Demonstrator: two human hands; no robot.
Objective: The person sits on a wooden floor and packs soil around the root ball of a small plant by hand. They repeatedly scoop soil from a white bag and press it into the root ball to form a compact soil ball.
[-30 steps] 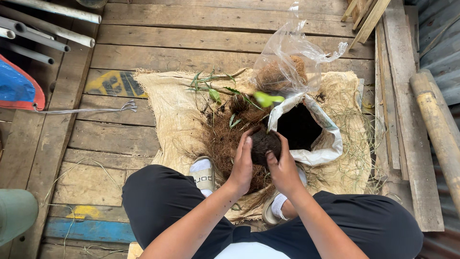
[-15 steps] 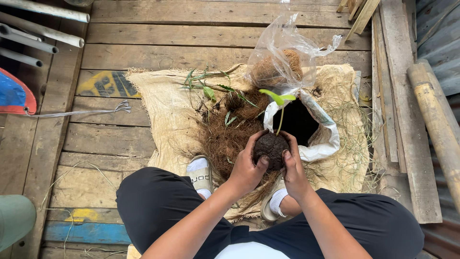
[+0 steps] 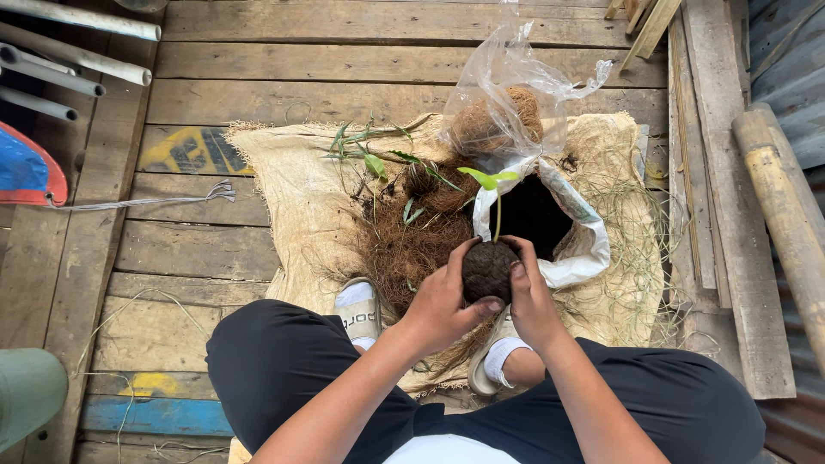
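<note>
Both hands cupped a dark round soil ball (image 3: 487, 269) from either side: left hand (image 3: 444, 302) wrapped around its left and underside with the thumb hooked beneath, right hand (image 3: 531, 301) pressed against its right side, fingers curled tight, probably to keep the ball packed and the plant upright. Thin stem rose straight from the ball top to a pale green seedling leaf (image 3: 488, 177). Ball was held in the air just above the person's knees, in front of the open white sack (image 3: 574, 258) of dark soil, rim rolled down so the mouth stayed open. Just left of the ball lay a heap of brown coconut fibre (image 3: 411, 245), close enough to reach. More green seedlings (image 3: 369, 155) lay loose on the fibre's far edge. Clear plastic bag (image 3: 503, 103) holding a fibre clump stood behind the sack, touching it. Everything sat on a burlap mat (image 3: 292, 198) spread over the wooden plank floor (image 3: 344, 51), likely to catch the loose mess. Person squatted, black trousers, pale sandals (image 3: 359, 311) on the mat's near edge. Grey pipes (image 3: 69, 60) lay top left, a bamboo pole (image 3: 782, 206) at right, well apart.
</note>
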